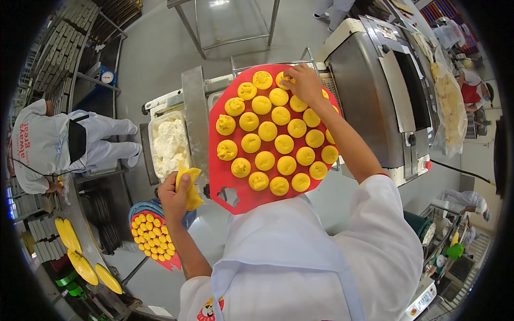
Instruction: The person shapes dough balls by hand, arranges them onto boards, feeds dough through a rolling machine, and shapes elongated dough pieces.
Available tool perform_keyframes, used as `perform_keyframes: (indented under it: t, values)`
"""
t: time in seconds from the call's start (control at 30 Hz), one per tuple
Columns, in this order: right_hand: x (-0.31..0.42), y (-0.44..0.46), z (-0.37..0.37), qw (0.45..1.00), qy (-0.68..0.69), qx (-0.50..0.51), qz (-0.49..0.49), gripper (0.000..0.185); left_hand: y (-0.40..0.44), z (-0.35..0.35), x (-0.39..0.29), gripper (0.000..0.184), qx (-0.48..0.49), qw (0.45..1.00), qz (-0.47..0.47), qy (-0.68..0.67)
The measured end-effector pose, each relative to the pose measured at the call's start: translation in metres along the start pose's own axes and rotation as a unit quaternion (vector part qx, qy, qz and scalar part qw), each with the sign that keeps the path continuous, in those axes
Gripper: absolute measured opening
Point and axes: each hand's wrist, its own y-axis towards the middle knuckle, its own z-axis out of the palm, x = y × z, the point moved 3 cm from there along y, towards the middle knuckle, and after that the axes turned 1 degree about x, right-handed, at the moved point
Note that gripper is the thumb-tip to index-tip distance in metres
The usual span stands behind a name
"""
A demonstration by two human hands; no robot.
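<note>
My left hand (174,196) grips a soft, folded yellow piece of dough (191,193) that hangs past the thumb, near a tub of white crumbly filling (170,143). On a red octagon-like board (218,176) in front of me lie several round yellow dough pieces (267,131), most with a dimple in the middle. A few along the left side look rougher and more lumpy. My right hand (304,84) is at the board's far edge, its fingers closed on one yellow dough piece (284,81), which they partly hide.
A second red board of small yellow pieces (152,235) stands at lower left. A large steel machine (380,101) is at the right. One co-worker (59,144) bends over a bench at the left, where yellow oval slabs (83,266) lie. A metal-legged table (230,43) stands ahead.
</note>
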Motion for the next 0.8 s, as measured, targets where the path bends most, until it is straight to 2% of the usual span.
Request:
perform_keyframes:
  t: [0.03,0.13,0.23,0.33,0.43,0.47,0.5,0.53,0.57,0.6,0.63,0.73,0.8]
  values:
    - [0.003,-0.002,0.002,0.999,-0.021,-0.009,-0.039,0.02,0.001,0.002,-0.004,0.027,0.001,1.0,0.009,0.002]
    - [0.006,-0.007,-0.004,0.999,-0.02,-0.021,-0.046,0.016,0.007,0.011,-0.015,0.027,0.011,1.0,0.015,-0.001]
    - [-0.003,-0.002,0.006,0.999,-0.003,-0.047,0.023,0.01,0.017,0.024,-0.028,0.027,0.042,0.999,0.024,0.003]
    - [-0.003,0.005,0.006,0.99,-0.011,-0.122,0.071,0.01,0.027,0.044,-0.043,0.027,0.09,0.995,0.031,0.012]
    - [0.002,0.005,0.0,0.994,-0.073,0.078,0.024,0.015,0.034,0.064,-0.062,0.026,0.133,0.989,0.038,0.045]
    - [0.0,0.007,-0.009,0.993,-0.009,0.097,0.071,0.015,0.037,0.069,-0.066,0.026,0.144,0.987,0.041,0.057]
    - [0.003,0.011,-0.024,0.985,0.056,0.115,0.117,0.014,0.043,0.072,-0.064,0.039,0.161,0.981,0.054,0.095]
    - [0.006,0.014,-0.038,0.97,0.121,0.132,0.163,0.014,0.043,0.077,-0.068,0.05,0.178,0.981,0.049,0.054]
    - [0.025,0.005,-0.063,0.973,0.215,0.027,0.081,0.024,0.042,0.085,-0.075,0.063,0.195,0.98,0.046,0.013]
    - [0.06,-0.007,-0.088,0.972,0.235,0.009,0.01,0.027,0.043,0.092,-0.08,0.077,0.211,0.976,0.043,-0.028]
    - [0.095,-0.02,-0.103,0.965,0.254,-0.009,-0.061,0.03,0.045,0.098,-0.083,0.088,0.237,0.969,0.065,0.003]
    - [0.146,-0.066,-0.105,0.963,0.239,0.04,-0.122,0.029,0.054,0.112,-0.086,0.112,0.317,0.94,0.117,0.045]
    - [0.171,-0.09,-0.105,0.957,0.229,0.072,-0.163,0.029,0.056,0.118,-0.081,0.114,0.37,0.922,0.115,0.026]
